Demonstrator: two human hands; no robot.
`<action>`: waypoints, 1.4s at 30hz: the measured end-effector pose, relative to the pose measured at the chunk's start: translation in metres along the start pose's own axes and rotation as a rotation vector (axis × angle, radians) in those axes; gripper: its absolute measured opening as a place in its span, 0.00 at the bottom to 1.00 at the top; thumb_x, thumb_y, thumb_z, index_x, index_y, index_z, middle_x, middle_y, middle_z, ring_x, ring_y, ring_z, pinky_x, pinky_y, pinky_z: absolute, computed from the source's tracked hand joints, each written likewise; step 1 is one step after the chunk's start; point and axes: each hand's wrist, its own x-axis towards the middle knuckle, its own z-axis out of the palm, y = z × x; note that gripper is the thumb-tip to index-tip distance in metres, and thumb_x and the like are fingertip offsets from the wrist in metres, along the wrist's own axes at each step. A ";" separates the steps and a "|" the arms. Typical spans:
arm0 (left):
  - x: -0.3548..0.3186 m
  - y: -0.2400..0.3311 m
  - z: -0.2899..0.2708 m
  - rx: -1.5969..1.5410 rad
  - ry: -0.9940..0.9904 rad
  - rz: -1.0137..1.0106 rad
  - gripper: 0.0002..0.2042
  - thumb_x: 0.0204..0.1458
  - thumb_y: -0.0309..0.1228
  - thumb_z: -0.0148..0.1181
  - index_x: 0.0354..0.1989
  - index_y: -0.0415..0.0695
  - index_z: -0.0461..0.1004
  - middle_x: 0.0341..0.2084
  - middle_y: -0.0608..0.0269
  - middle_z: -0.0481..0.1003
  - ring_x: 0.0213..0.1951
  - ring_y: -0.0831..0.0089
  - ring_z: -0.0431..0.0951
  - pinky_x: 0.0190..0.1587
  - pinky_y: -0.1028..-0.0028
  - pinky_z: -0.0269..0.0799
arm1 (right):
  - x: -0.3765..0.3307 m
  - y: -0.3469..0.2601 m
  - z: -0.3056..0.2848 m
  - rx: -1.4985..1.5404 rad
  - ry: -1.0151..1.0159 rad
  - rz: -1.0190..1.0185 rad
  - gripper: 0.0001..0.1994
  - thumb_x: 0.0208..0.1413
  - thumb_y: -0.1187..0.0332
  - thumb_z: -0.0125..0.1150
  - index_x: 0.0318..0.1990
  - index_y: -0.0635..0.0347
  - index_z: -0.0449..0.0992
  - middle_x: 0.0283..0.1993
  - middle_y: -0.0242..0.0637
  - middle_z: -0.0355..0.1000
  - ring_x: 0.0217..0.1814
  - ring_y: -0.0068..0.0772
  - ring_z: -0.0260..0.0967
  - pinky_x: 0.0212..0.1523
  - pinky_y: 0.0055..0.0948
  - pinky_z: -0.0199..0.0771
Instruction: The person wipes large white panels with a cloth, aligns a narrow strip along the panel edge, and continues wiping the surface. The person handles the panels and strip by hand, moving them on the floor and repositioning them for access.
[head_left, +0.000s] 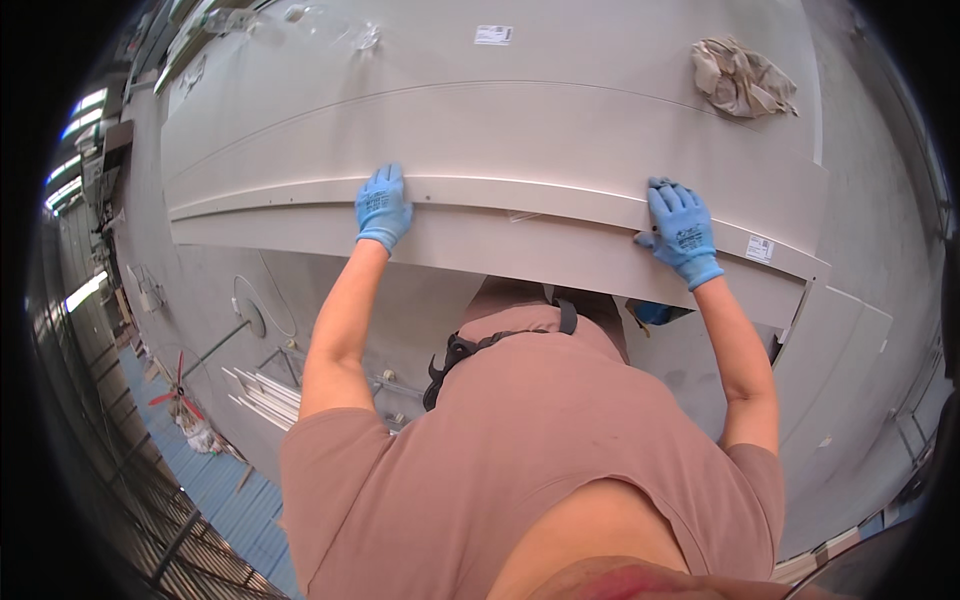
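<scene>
A long pale grey panel point(520, 215) lies across a stack of similar flat panels in front of me. My left hand point(383, 207), in a blue glove, grips the panel's near edge left of centre, fingers curled over the top. My right hand point(683, 230), also blue-gloved, holds the same edge further right, close to a small white label point(760, 249). Both forearms reach up from my pink shirt.
A crumpled beige rag point(742, 78) lies on the panels at the far right. Another white label point(493, 35) sits near the far edge. At lower left the floor holds white strips point(265, 395), a red-bladed fan point(176, 396) and a blue mat point(225, 490).
</scene>
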 end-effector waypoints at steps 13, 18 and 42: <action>-0.062 -0.132 0.054 -2.242 0.567 -1.190 0.42 0.59 0.63 0.56 0.72 0.40 0.64 0.72 0.52 0.66 0.73 0.54 0.63 0.71 0.52 0.62 | -0.077 -0.073 -0.077 -0.088 0.048 -0.070 0.34 0.43 0.56 0.79 0.58 0.59 0.73 0.56 0.43 0.75 0.54 0.50 0.75 0.54 0.45 0.77; -0.092 -0.169 0.041 -2.529 0.475 -0.997 0.46 0.62 0.69 0.39 0.73 0.38 0.61 0.72 0.51 0.66 0.73 0.50 0.62 0.72 0.43 0.59 | -0.118 -0.124 -0.065 -0.041 0.015 0.049 0.36 0.43 0.54 0.79 0.59 0.59 0.73 0.56 0.45 0.76 0.54 0.52 0.76 0.55 0.46 0.78; -0.248 0.156 -0.262 -2.363 0.344 0.461 0.32 0.67 0.46 0.59 0.69 0.32 0.64 0.63 0.44 0.73 0.65 0.55 0.73 0.73 0.52 0.65 | -0.487 -0.105 0.085 -0.007 0.824 0.633 0.32 0.38 0.52 0.80 0.49 0.55 0.72 0.49 0.43 0.75 0.52 0.51 0.76 0.53 0.47 0.76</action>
